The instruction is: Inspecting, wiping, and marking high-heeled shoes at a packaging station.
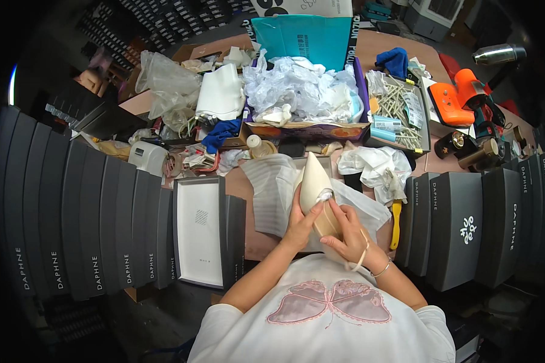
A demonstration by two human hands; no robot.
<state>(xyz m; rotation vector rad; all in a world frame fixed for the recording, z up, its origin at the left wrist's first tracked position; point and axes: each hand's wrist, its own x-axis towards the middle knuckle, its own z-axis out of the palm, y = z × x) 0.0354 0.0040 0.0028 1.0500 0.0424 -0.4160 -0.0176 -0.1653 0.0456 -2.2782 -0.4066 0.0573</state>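
A cream pointed-toe shoe (313, 181) is held between my two hands, its toe pointing away from me. My left hand (300, 222) grips its left side, thumb lying near the opening. My right hand (347, 235) closes on the right side of the shoe, around the heel end. A bit of white paper (325, 195) shows inside the shoe's opening. Beneath it, thin white wrapping paper (271, 196) lies spread on the table. A crumpled white paper or plastic bundle (378, 166) sits just beyond my right hand, and a yellow-handled brush (396, 224) lies to its right.
Rows of dark shoe boxes (82, 212) stand at left, more boxes (460, 230) at right. An upright grey-white box lid (200, 233) is at near left. Behind are a carton of crumpled tissue (306, 91), a tray of white sticks (399, 106) and an orange tool (451, 104).
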